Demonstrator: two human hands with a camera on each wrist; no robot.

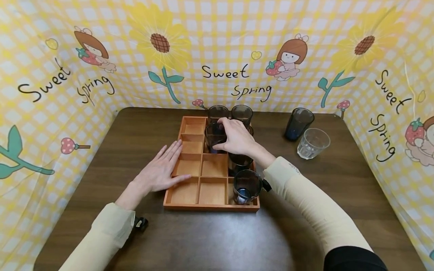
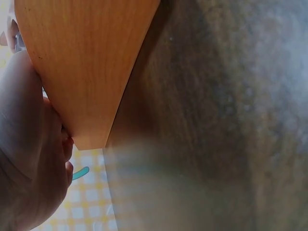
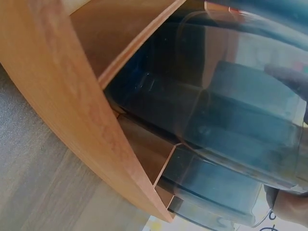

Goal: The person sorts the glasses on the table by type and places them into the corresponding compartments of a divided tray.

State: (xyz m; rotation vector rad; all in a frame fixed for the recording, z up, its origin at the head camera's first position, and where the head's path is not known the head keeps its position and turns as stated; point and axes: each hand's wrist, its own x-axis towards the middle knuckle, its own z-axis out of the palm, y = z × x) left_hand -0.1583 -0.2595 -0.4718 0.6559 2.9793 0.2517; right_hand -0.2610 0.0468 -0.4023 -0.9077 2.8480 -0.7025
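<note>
A wooden divided tray [image 1: 211, 207] lies on the table. My left hand [image 1: 159, 172] rests along its left side, fingers straight; in the left wrist view, that hand [image 2: 31, 159] touches the tray's outer wall [image 2: 89, 72]. With curled fingers and thumb, my right hand [image 1: 239, 138] grips a dark drinking glass [image 1: 211, 140] upright in the middle column, second row from the back. Dark glasses also stand in the right column, including the front glass [image 1: 247, 186]. Another dark glass [image 1: 218, 111] is behind the held one. My right forearm partly hides the right column.
Right of the tray stand a tall dark glass [image 1: 298, 124] and a clear faceted glass [image 1: 313, 143], close together. The left column's compartments and two front middle ones show bare wood. A yellow checked cloth [image 1: 217, 45] rises behind the table [image 1: 210, 241].
</note>
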